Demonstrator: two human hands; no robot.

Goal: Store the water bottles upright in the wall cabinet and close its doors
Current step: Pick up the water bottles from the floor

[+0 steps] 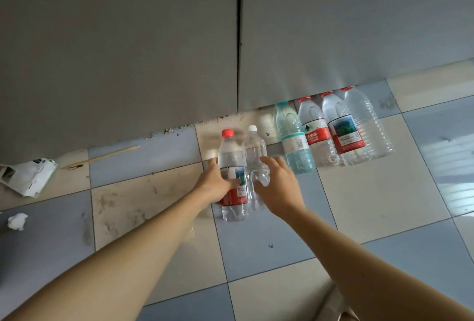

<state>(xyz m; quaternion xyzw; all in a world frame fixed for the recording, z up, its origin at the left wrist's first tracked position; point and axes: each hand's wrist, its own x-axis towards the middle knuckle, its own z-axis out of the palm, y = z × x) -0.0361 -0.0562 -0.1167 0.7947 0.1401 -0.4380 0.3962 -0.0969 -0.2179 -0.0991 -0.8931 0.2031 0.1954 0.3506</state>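
Hands: left hand (218,184) grasps red-capped bottle (232,179); right hand (278,187) curls on white-capped bottle (255,166) | Place: floor (269,251), centre | Stock: four bottles (333,133) at 2 o'clock | Cabinet (118,51): 12 o'clock, doors shut, contents unseen | Advice: lift both by mid-body, caps up; free a hand for a door.

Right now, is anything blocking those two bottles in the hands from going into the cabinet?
Yes. Both grey cabinet doors are closed, so they stand between the cabinet's inside and the red-capped bottle in the left hand and the white-capped bottle at the right hand.
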